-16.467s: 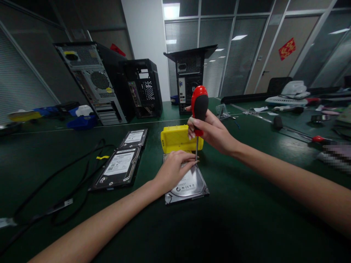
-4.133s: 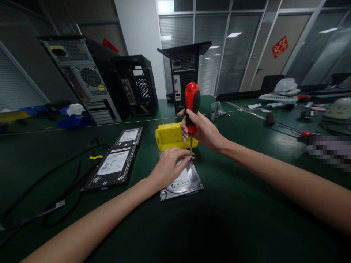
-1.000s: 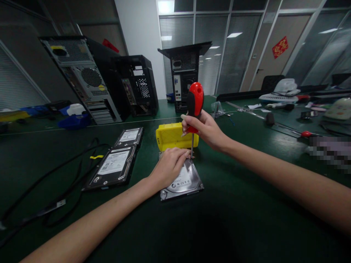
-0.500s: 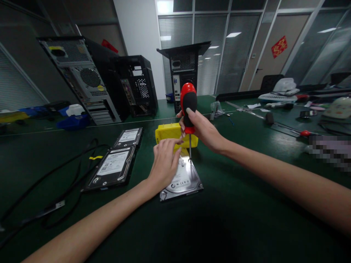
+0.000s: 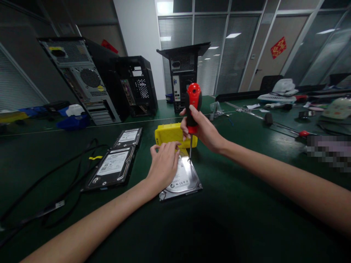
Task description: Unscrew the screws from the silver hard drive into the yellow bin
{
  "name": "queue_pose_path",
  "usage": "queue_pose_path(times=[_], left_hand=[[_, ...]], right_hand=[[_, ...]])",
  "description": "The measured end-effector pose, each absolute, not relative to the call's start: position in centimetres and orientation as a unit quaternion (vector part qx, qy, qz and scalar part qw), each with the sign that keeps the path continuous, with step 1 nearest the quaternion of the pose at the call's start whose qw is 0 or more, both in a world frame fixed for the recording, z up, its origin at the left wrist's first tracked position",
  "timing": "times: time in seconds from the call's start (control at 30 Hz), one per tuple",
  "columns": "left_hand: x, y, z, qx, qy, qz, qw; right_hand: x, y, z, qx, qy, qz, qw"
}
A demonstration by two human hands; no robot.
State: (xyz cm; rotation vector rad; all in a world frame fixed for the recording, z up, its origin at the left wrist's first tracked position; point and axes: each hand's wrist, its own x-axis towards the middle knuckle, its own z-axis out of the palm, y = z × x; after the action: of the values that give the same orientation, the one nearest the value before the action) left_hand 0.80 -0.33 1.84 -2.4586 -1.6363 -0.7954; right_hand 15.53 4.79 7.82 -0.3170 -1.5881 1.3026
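A silver hard drive lies label-up on the green table, its long side pointing away from me. My left hand holds it down from the left, with bent fingers over its far left part and hiding much of the label. The fingertips' exact contact is hidden. My right hand is closed around the handle of a red and black screwdriver. Its shaft points down, nearly upright, and the tip meets the drive's right edge. Just behind the drive stands a yellow plastic box, partly covered by both hands.
To the left lie a larger hard drive, another hard drive and black cables. Computer cases stand at the back left, one more case behind the box. Loose tools, including a long screwdriver, lie right.
The screwdriver handle has turned and leans a little further right, its tip still at the drive's right edge. My left fingers have curled and drawn slightly away from the screwdriver.
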Motion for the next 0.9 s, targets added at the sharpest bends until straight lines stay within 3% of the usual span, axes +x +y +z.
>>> queue_pose_path(times=[0.5, 0.9], left_hand=[[0.76, -0.24, 2.06, -0.81, -0.557, -0.179, 0.039], [0.89, -0.05, 2.18, -0.809, -0.56, -0.174, 0.025]], right_hand=[[15.81, 4.92, 8.03, -0.159, -0.676, 0.495, 0.523], [15.68, 4.97, 7.67, -0.121, -0.668, 0.534, 0.504]])
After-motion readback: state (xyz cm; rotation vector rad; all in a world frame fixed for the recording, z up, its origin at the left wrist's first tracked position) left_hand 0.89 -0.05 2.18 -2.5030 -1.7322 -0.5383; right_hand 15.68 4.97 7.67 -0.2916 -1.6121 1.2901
